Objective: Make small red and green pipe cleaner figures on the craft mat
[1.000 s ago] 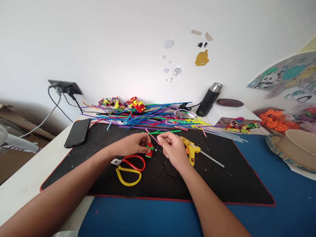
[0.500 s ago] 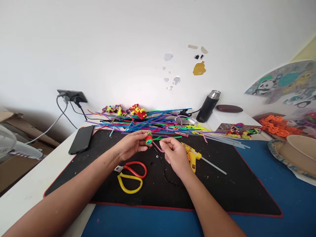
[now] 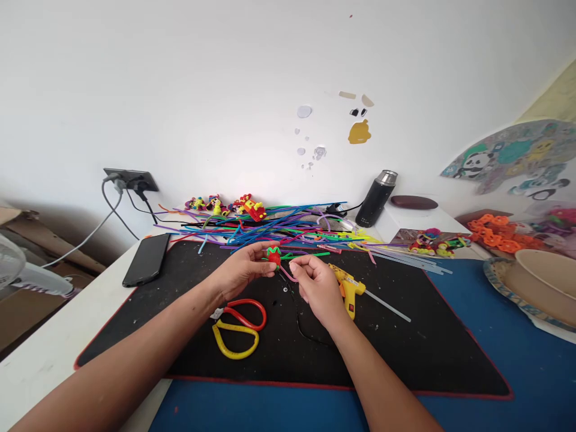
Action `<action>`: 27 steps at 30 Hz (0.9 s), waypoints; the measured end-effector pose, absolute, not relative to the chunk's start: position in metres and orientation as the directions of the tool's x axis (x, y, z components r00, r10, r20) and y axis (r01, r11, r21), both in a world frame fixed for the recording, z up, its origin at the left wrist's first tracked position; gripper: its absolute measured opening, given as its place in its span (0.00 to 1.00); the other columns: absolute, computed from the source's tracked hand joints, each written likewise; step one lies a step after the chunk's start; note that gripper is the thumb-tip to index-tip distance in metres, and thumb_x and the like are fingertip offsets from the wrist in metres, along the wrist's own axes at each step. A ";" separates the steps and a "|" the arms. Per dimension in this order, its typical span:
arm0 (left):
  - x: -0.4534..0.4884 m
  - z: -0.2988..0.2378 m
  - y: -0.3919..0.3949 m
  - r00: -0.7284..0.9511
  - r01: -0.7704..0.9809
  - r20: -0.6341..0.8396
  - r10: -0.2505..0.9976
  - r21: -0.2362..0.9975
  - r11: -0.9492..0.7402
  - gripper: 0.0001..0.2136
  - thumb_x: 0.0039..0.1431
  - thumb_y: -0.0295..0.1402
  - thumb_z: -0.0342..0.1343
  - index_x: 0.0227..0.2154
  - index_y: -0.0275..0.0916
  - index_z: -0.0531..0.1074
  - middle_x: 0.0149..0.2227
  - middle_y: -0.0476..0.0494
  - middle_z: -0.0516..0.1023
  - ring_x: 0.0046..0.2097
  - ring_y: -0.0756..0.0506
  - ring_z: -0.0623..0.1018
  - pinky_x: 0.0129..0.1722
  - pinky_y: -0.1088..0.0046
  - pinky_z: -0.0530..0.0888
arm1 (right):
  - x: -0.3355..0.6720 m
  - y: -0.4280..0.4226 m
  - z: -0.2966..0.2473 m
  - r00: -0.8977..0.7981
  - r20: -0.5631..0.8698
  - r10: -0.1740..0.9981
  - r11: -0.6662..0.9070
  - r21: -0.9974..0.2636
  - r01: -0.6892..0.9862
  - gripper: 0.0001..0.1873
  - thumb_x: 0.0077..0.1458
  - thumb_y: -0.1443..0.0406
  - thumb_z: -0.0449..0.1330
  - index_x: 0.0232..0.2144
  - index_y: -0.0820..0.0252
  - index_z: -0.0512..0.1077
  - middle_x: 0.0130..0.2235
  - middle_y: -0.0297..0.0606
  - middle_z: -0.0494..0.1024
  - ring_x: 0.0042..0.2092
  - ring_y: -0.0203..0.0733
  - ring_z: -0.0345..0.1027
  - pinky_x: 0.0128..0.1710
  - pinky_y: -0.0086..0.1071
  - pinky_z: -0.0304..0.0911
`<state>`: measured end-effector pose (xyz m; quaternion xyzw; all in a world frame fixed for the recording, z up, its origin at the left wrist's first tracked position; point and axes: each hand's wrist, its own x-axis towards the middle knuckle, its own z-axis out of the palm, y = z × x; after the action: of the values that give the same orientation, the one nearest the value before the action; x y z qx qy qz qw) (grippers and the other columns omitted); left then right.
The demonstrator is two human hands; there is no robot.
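While the left hand [image 3: 243, 271] pinches a small, stubby, fuzzy red piece with a wavy green top [image 3: 274, 258], the right hand [image 3: 317, 288] pinches a thin, bendy, fuzzy pink stick [image 3: 288, 276]. The red piece stands nearly upright between the hands, nearer the left. The stick slants from the right hand up toward its bottom; I can't tell if they touch. A yellow plastic glue gun [image 3: 353, 285] lies beside the right hand.

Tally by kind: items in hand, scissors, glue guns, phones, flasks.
Red-and-green piece in left hand: 1
Pink stem in right hand: 1
Scissors: 1
Glue gun: 1
Phone: 1
Flask: 1
Total: 6
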<state>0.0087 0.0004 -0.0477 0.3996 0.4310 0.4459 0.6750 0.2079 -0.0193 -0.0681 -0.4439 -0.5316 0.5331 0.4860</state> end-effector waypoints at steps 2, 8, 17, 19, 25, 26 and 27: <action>0.009 -0.048 0.000 0.222 -0.215 -0.183 0.958 0.949 0.231 0.29 0.43 0.25 0.75 0.52 0.38 0.78 0.39 0.44 0.82 0.38 0.48 0.79 0.37 0.73 0.75 | 0.208 -0.019 -0.070 -0.131 0.049 0.990 0.045 -0.998 -0.032 0.19 0.57 0.49 0.66 0.34 0.58 0.73 0.19 0.22 0.60 0.17 0.31 0.49 0.17 0.28 0.45; 0.008 -0.046 0.001 0.217 -0.101 -0.101 0.971 0.987 0.125 0.31 0.43 0.29 0.74 0.54 0.39 0.76 0.38 0.45 0.81 0.39 0.46 0.77 0.40 0.68 0.73 | 0.209 -0.018 -0.076 -0.129 0.058 0.990 0.065 -0.997 0.049 0.17 0.59 0.49 0.64 0.35 0.57 0.74 0.20 0.23 0.59 0.19 0.32 0.49 0.19 0.29 0.46; 0.004 -0.036 0.000 0.144 -0.071 -0.050 0.988 0.996 0.060 0.32 0.44 0.29 0.74 0.55 0.39 0.74 0.38 0.48 0.79 0.41 0.46 0.77 0.45 0.67 0.72 | 0.206 -0.026 -0.068 -0.322 0.087 0.943 0.225 -0.878 0.423 0.06 0.62 0.62 0.61 0.36 0.57 0.76 0.21 0.25 0.63 0.24 0.36 0.58 0.28 0.31 0.51; 0.004 -0.035 0.000 0.142 -0.075 -0.051 0.989 0.995 0.062 0.31 0.44 0.30 0.74 0.54 0.39 0.75 0.39 0.47 0.79 0.42 0.45 0.77 0.46 0.67 0.72 | 0.204 -0.029 -0.067 -0.376 0.091 0.922 0.288 -0.809 0.512 0.04 0.62 0.65 0.60 0.36 0.56 0.77 0.21 0.25 0.65 0.24 0.36 0.59 0.29 0.31 0.51; 0.002 -0.035 0.001 0.132 -0.108 -0.050 0.990 0.992 0.065 0.31 0.42 0.29 0.74 0.53 0.40 0.75 0.40 0.46 0.80 0.43 0.45 0.77 0.47 0.67 0.71 | 0.203 -0.037 -0.064 -0.510 0.048 0.859 0.403 -0.677 0.616 0.05 0.61 0.67 0.62 0.36 0.54 0.78 0.21 0.26 0.69 0.25 0.36 0.61 0.30 0.31 0.49; 0.002 -0.035 0.001 0.131 -0.110 -0.049 0.990 0.992 0.063 0.30 0.42 0.29 0.74 0.52 0.40 0.76 0.40 0.46 0.80 0.44 0.45 0.77 0.47 0.67 0.71 | 0.203 -0.038 -0.063 -0.525 0.045 0.850 0.419 -0.661 0.622 0.05 0.61 0.68 0.62 0.36 0.54 0.78 0.21 0.27 0.70 0.25 0.36 0.62 0.29 0.31 0.49; 0.002 -0.035 0.001 0.130 -0.110 -0.046 0.991 0.992 0.060 0.30 0.42 0.29 0.74 0.52 0.40 0.76 0.40 0.46 0.80 0.45 0.44 0.77 0.48 0.66 0.71 | 0.203 -0.039 -0.062 -0.535 0.041 0.844 0.431 -0.646 0.630 0.05 0.61 0.68 0.63 0.36 0.53 0.79 0.22 0.27 0.71 0.26 0.37 0.62 0.30 0.31 0.49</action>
<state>0.0023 0.0011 -0.0351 0.4880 0.4511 0.4813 0.5715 0.2032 -0.0390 -0.0621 -0.4461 -0.8258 0.2925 0.1830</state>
